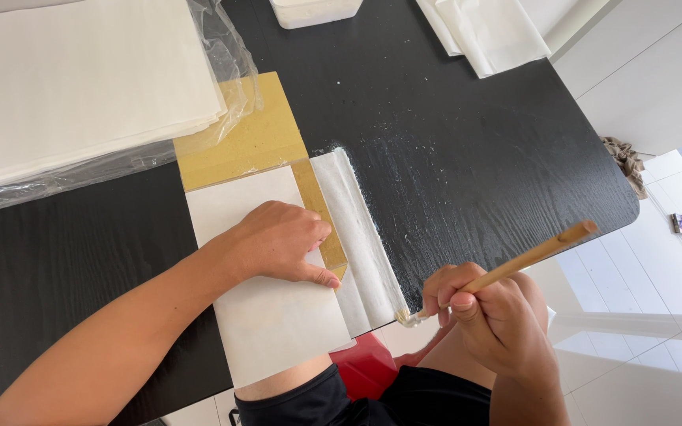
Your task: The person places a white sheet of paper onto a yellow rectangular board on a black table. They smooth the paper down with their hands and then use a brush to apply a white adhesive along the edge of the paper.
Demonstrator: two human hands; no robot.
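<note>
A narrow strip of white paper (361,237) lies wet along the edge of a tan board (246,142) on the black table (475,150), near its front edge. The right hand (487,312) has its fingers closed around a wooden brush (515,264), bristles at the strip's near end. The left hand (282,241) presses flat, fingers spread, on the white sheet (266,315) beside it, seemingly to keep the work from sliding. A stack of paper (80,79) in clear plastic sits farther back.
</note>
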